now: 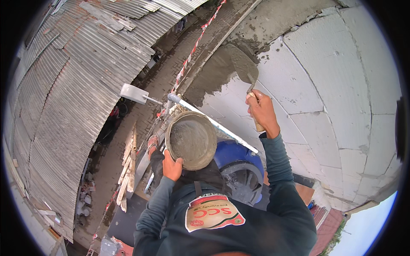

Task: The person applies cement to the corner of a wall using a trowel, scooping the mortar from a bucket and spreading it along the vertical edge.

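Note:
My right hand [263,112] is closed round the wooden handle of a trowel [244,66]. The trowel's flat blade lies against wet grey mortar [213,70] spread over part of the white block wall [294,77]. With my left hand [172,167] I grip the near rim of a round, mortar-caked bowl [191,138], held in front of my body. A thin grey film coats the inside of the bowl. Whether the trowel blade carries loose mortar on it, I cannot tell.
Below the wall stands a blue drum [239,155]. A white pipe [213,123] slants past the bowl. Red-and-white tape [191,55] runs above the paved lane [164,70]. Wooden strips [127,168] are stacked at the left, near a corrugated roof [81,94].

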Motion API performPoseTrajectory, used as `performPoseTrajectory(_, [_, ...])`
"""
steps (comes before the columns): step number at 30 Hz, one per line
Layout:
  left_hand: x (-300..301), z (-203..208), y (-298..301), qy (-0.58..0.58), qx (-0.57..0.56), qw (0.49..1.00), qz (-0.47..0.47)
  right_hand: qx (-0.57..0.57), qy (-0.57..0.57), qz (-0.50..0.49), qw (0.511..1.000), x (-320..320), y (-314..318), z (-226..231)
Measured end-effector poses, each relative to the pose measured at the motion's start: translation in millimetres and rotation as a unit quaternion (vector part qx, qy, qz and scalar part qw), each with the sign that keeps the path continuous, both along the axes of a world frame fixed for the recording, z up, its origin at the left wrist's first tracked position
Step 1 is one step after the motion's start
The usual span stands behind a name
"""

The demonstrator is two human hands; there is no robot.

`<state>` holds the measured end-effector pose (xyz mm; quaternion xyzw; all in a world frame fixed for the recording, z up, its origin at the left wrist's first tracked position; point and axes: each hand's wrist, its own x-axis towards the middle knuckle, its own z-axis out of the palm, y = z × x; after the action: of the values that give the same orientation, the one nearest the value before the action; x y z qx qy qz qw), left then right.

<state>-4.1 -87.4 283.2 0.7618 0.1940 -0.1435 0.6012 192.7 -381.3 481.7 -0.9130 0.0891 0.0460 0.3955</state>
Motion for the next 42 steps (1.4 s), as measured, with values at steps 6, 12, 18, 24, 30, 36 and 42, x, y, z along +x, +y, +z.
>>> performPoseTrajectory(6, [3.1,5.0,0.2,0.035,-0.020,0.999,0.017,-0.221,0.006,0.095,0.970,19.2,20.0,-66.9])
performPoseTrajectory(12, [3.8,-7.1,-2.3,0.008,0.009,1.000,-0.008,-0.243,-0.016,0.102,0.964,42.4,21.2,-40.8])
performPoseTrajectory(18, [3.4,-11.4,-4.1,0.007,0.030,0.999,-0.030,-0.202,0.008,0.086,0.976,45.4,16.4,0.3])
performPoseTrajectory(24, [6.0,-9.2,-3.8,0.008,0.013,0.999,-0.028,-0.124,0.056,0.039,0.990,39.3,24.2,58.7])
performPoseTrajectory(30, [8.3,6.1,-4.8,-0.004,0.026,0.999,-0.019,-0.066,0.006,-0.002,0.998,26.3,14.0,75.8])
performPoseTrajectory(36, [12.0,8.6,-3.5,0.001,0.003,1.000,-0.008,0.002,0.032,0.000,0.999,4.3,15.1,49.4])
performPoseTrajectory(42, [9.7,6.1,-3.2,-0.020,-0.001,1.000,-0.007,-0.152,0.016,0.104,0.983,33.7,26.3,-44.7])
